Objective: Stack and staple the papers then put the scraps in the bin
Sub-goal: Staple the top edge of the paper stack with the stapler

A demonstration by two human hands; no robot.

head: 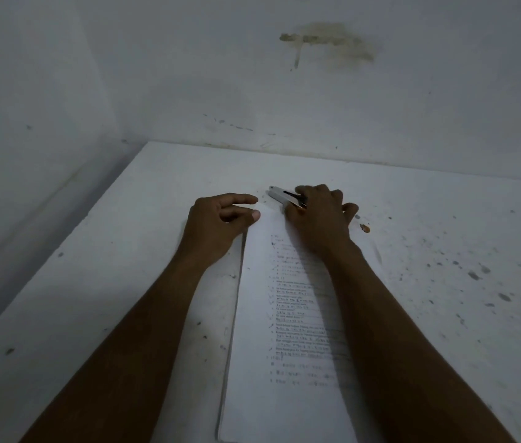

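Note:
A stack of printed papers [288, 330] lies lengthwise on the white table [109, 282], its far end under my hands. My right hand [320, 215] is closed around a small silver and black stapler [280, 197] at the far end of the stack; the stapler's nose points left and away from me. My left hand [220, 219] rests at the stack's far left corner, thumb on the paper's edge, fingers loosely curled and holding nothing. My right forearm covers the right side of the pages. No bin is in view.
White walls rise close behind and to the left of the table, meeting in a corner at the far left. A small brown scrap [364, 228] lies just right of my right hand. Dark specks and stains dot the table's right side [476, 276].

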